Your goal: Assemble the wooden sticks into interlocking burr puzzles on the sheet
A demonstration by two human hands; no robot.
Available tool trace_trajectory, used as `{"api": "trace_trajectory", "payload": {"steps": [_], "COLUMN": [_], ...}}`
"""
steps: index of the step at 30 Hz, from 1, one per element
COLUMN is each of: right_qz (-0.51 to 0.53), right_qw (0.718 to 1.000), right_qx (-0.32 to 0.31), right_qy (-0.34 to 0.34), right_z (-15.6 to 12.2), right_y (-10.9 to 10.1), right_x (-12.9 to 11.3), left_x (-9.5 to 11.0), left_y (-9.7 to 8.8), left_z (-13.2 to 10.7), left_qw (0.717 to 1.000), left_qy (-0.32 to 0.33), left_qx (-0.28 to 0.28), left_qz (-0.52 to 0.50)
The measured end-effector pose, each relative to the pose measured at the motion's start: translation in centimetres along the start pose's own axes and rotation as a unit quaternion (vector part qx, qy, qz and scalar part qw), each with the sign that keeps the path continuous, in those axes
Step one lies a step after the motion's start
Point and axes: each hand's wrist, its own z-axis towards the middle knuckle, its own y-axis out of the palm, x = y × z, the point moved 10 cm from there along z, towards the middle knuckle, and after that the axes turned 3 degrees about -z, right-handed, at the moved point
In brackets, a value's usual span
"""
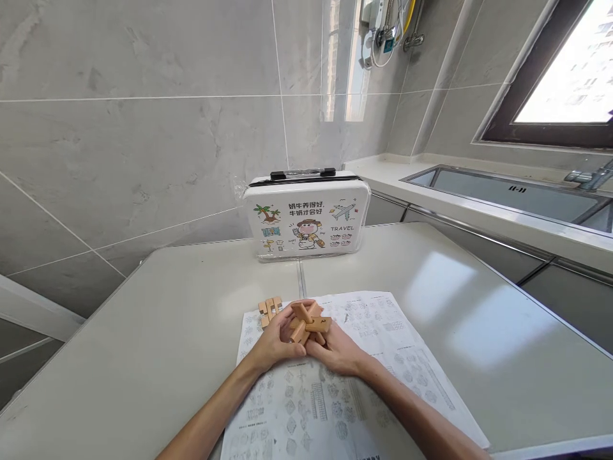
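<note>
Between my two hands sits a wooden burr puzzle (309, 322), its light-brown bars crossing one another at angles. My left hand (276, 342) curls round its left side, thumb at the front and fingers behind. From the right and below, my right hand (338, 348) grips it, with part of the fingers hidden under the bars. Just beyond my left hand lies a second group of notched wooden pieces (271, 308), resting on the sheet's far left corner. Beneath both hands spreads a large printed paper sheet (325, 409) covered with small puzzle diagrams.
A white case (306, 220) with cartoon prints and a black handle stands at the back of the pale table (191, 338), near the grey tiled wall (143, 160). To the right runs a counter with a sink (498, 191) and tap (589, 177) below a window.
</note>
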Motion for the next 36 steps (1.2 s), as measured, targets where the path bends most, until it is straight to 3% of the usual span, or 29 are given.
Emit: {"api": "trace_trajectory", "payload": {"steps": [4,8,25,30,33,36], "right_qz": [-0.029,-0.031,-0.022,0.042,0.134,0.227], "right_qw": [0.999,0.998,0.997,0.994,0.978,0.959], "right_qx": [0.043,0.048,0.055,0.096,0.150,0.151], "right_qy": [0.014,0.009,0.044,0.030,0.056,0.083], "right_z": [0.3,0.4,0.3,0.5,0.5,0.5], "right_y": [-0.7,-0.6,-0.7,-1.8,-3.3,-3.7], "right_x": [1.0,1.7,2.7,2.4,3.1,3.6], "left_x": [0.6,1.2,2.1,3.0,3.8,4.3], "left_y": [-1.5,-2.0,-1.7,-1.6,-1.5,-1.1], "left_z": [0.0,-0.1,-0.9,-1.1,-1.4,-1.5], "left_qw": [0.997,0.987,0.966,0.955,0.932,0.905], "left_qy": [0.027,0.047,0.074,0.093,0.125,0.155], "left_qx": [0.064,0.092,0.108,0.128,0.149,0.148], "left_qz": [0.044,0.121,0.221,0.250,0.306,0.368]}}
